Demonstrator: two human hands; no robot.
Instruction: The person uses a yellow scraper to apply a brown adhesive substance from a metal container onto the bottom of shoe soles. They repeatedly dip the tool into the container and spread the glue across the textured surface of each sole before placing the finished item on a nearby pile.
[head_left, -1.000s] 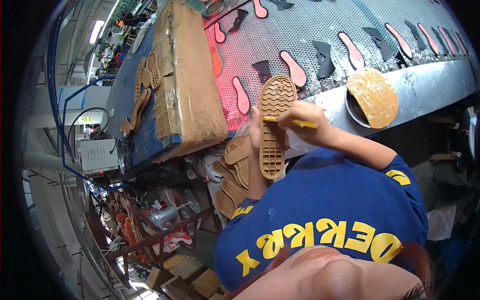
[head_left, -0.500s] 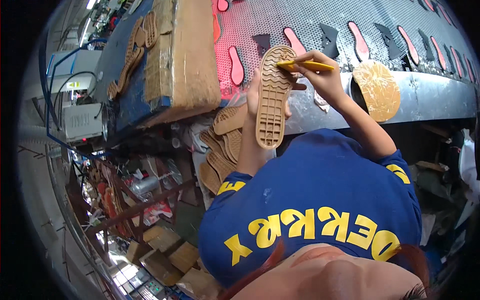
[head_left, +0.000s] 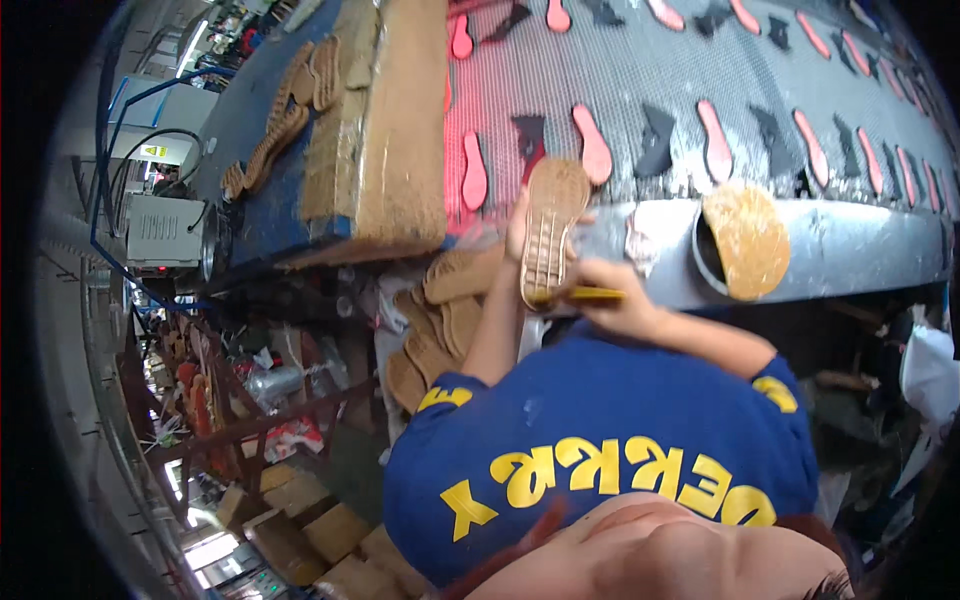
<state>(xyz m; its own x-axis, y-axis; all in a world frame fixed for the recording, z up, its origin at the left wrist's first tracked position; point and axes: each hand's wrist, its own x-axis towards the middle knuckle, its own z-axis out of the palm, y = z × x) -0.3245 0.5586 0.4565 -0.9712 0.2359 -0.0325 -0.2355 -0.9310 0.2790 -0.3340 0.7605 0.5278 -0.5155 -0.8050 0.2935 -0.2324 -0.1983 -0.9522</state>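
Note:
A tan shoe sole (head_left: 556, 192) stands upright in front of me, its toe end up and a grid of raised ribs on its lower half. My left hand (head_left: 517, 232) is wrapped round it from behind, with fingertips showing at its right edge. Pinched in my right hand (head_left: 618, 298) is a slim yellow brush-like tool (head_left: 594, 294). Its tip lies at the heel end of the sole; motion blur hides the exact contact. A round pot (head_left: 708, 258) with a tan, smeared lid-like disc (head_left: 748, 242) partly over it stands right of my hands.
A perforated conveyor (head_left: 560, 75) beyond carries pink insoles (head_left: 714, 140) and black cut pieces (head_left: 655, 140). Its metal edge (head_left: 850, 245) runs along the front. Tan soles (head_left: 445, 320) are stacked beside my left forearm; more soles (head_left: 275, 130) lie on the blue, cardboard-edged surface (head_left: 400, 130) at left.
My right hand has moved the yellow tool from the toe area down to the heel end of the sole. The sole sits lower and is turned slightly; the whole view has shifted.

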